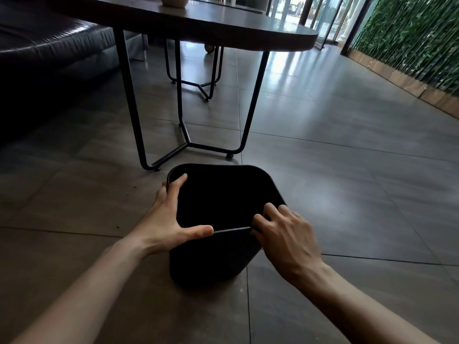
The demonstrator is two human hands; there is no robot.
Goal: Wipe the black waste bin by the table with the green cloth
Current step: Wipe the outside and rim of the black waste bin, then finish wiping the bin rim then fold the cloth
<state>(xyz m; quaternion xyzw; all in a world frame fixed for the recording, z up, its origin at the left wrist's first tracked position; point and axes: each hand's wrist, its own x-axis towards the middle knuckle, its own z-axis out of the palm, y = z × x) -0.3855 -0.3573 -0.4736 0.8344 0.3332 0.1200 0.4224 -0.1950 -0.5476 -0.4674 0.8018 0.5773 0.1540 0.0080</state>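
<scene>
Head view looks down at the bin (211, 259), which stands on the tiled floor (347, 194) in the near middle of the scene, just this side of the table's black wire legs (188, 142). Your left hand (171, 219) is on the bin's left rim: the thumb lies stretched along the near edge, the fingers are spread apart, with one finger reaching up the left edge and the others wrapped over the outside of the rim, so the hand grips that corner. Your right hand (285, 234) is at the near right corner of the rim, its fingers curled together and hooked over the edge into the opening, clamped on the rim. Between your two hands a short strip of the thin near rim shows bare. The inside of the bin is too dark to tell what it holds. The table (248, 33) with its dark rounded top fills the far middle, and a pale bowl-like thing (173, 0) sits on it at the top edge of the picture. A dark sofa (49, 58) lies far left. A green plant wall (409, 40) runs along the far right.
</scene>
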